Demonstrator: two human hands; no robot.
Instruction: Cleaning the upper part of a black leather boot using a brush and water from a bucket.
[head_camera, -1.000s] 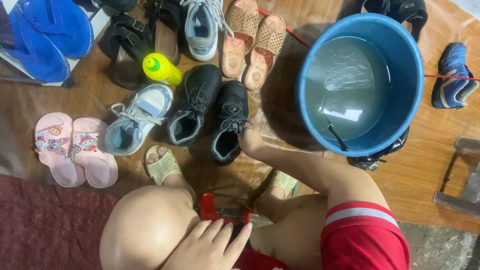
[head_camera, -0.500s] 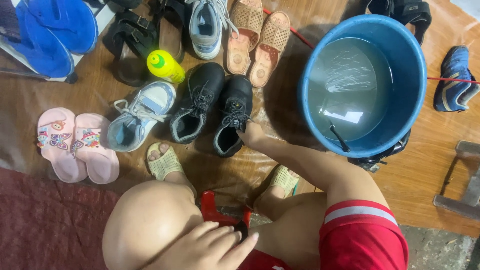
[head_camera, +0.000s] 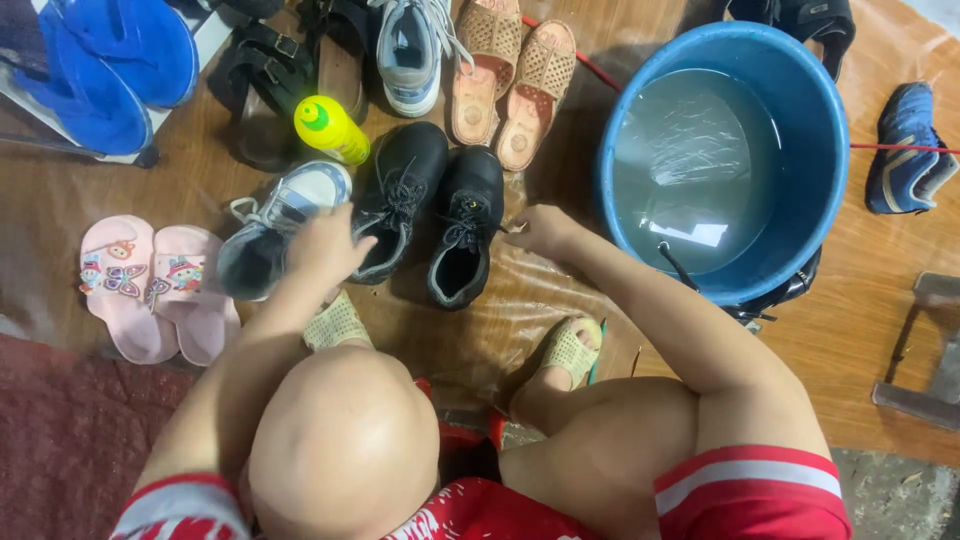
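The left hand (head_camera: 325, 245) has come up off the lap and now rests, fingers loosely spread, between the grey sneaker (head_camera: 270, 228) and left black shoe (head_camera: 405, 195). The right hand (head_camera: 540, 230), seemingly relaxed and empty, stays beside the right black shoe (head_camera: 463, 240) on the floor.

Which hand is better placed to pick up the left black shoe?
Left, likely. The left hand hovers right beside the left black shoe; the right hand sits past the other black shoe.

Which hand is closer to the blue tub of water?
Right. The right hand lies on the floor just left of the blue tub; the left hand is farther off, at the grey sneaker.
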